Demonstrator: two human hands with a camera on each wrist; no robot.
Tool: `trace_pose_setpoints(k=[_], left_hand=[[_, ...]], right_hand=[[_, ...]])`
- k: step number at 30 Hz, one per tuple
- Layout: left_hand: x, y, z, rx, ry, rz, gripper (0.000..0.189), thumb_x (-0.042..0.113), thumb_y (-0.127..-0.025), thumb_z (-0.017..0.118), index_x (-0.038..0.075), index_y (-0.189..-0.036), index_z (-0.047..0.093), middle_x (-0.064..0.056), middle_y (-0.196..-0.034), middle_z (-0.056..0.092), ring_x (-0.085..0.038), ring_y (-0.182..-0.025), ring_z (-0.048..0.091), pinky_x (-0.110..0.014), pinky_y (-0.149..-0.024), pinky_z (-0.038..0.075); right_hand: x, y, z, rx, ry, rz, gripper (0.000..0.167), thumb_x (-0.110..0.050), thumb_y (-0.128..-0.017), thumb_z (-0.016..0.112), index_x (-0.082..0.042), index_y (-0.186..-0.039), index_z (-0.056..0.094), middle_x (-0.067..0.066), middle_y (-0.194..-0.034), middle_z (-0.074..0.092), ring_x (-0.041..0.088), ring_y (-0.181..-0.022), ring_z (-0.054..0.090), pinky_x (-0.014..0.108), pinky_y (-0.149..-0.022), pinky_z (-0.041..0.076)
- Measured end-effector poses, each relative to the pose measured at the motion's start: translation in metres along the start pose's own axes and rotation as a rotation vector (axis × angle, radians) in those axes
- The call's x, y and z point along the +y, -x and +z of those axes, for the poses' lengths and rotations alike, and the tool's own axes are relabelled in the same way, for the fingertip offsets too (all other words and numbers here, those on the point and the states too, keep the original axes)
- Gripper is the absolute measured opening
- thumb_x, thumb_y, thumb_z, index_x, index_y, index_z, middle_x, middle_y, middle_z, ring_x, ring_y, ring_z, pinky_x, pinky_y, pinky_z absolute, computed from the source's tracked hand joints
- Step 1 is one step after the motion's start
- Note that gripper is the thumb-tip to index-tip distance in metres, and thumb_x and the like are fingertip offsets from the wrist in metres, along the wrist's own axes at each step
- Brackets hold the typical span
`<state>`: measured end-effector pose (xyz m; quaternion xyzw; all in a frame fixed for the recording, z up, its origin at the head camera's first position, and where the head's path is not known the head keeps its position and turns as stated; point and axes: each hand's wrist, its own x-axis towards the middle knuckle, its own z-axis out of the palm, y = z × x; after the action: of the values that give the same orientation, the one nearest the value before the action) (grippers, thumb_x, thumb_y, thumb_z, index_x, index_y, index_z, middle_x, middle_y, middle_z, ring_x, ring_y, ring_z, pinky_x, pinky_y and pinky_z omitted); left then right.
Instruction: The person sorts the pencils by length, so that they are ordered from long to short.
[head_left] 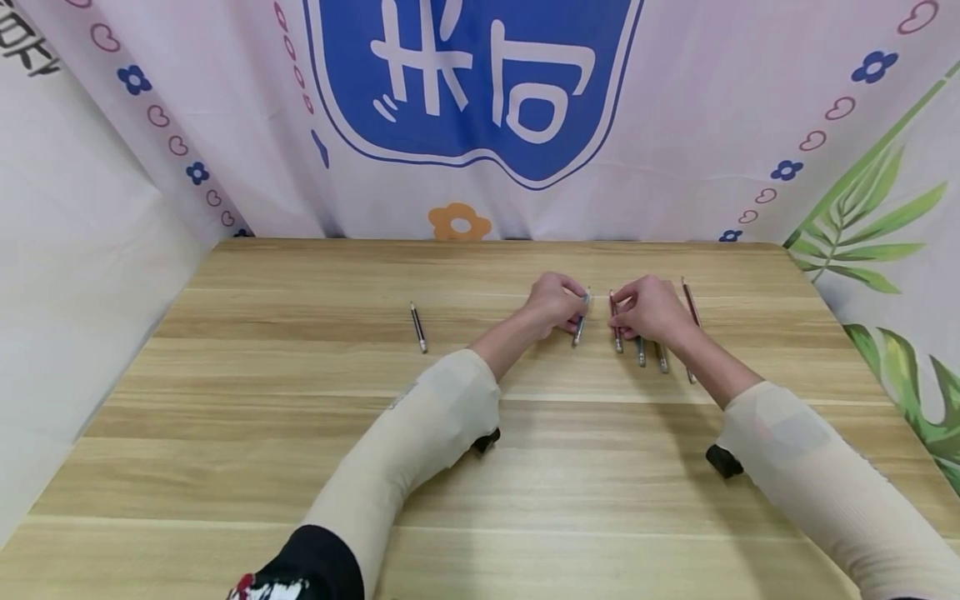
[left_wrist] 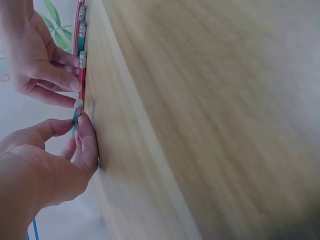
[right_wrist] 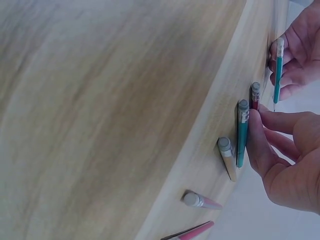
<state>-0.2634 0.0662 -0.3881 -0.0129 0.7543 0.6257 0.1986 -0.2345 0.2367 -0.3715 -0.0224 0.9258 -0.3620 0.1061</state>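
Observation:
My left hand (head_left: 557, 302) pinches a teal pencil (head_left: 580, 321) between thumb and fingers, its eraser end towards me. In the right wrist view this teal pencil (right_wrist: 278, 75) is held tilted beside the other hand. Close on the right, my right hand (head_left: 651, 308) pinches a red pencil (head_left: 617, 333) with thumb and fingertips. That pencil's silver eraser end (right_wrist: 255, 90) points towards me. Beside it, partly under the right hand, lie another teal pencil (right_wrist: 242, 132) and a tan pencil (right_wrist: 228, 162). The hand hides their far ends in the head view.
Further right lie a pink pencil (right_wrist: 205, 201) and a red pencil (right_wrist: 195, 232), partly covered by the right wrist in the head view. A black pencil (head_left: 417, 327) lies apart on the left. The wooden table (head_left: 262, 433) ends at a printed cloth backdrop (head_left: 375, 200).

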Motion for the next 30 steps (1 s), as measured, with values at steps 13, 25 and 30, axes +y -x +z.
trace_pose_setpoints(k=[13, 25, 30], left_hand=[[0.01, -0.005, 0.015, 0.057, -0.136, -0.004, 0.013, -0.013, -0.088, 0.066, -0.003, -0.095, 0.066, -0.008, -0.075, 0.06, -0.013, -0.054, 0.054, -0.022, -0.046, 0.056], [0.012, -0.008, 0.022, 0.045, -0.276, 0.022, 0.013, -0.012, -0.087, 0.066, -0.003, -0.096, 0.065, -0.008, -0.077, 0.06, -0.014, -0.05, 0.055, -0.023, -0.048, 0.059], [0.012, -0.011, 0.026, 0.041, -0.382, 0.038, 0.016, -0.008, -0.086, 0.068, -0.001, -0.101, 0.066, -0.012, -0.087, 0.069, -0.012, -0.047, 0.057, -0.022, -0.047, 0.059]], right_hand=[[0.002, 0.0, -0.001, -0.011, 0.016, 0.006, 0.038, 0.001, -0.092, 0.074, 0.013, -0.127, 0.065, 0.023, -0.097, 0.076, 0.013, -0.062, 0.072, 0.026, -0.06, 0.065], [0.001, 0.0, -0.003, -0.019, 0.024, -0.006, 0.038, 0.001, -0.092, 0.075, 0.016, -0.125, 0.065, 0.023, -0.094, 0.077, 0.013, -0.061, 0.072, 0.025, -0.059, 0.065], [0.003, -0.001, -0.003, -0.017, 0.012, -0.016, 0.037, 0.001, -0.09, 0.076, 0.017, -0.122, 0.065, 0.024, -0.092, 0.076, 0.013, -0.06, 0.071, 0.026, -0.058, 0.065]])
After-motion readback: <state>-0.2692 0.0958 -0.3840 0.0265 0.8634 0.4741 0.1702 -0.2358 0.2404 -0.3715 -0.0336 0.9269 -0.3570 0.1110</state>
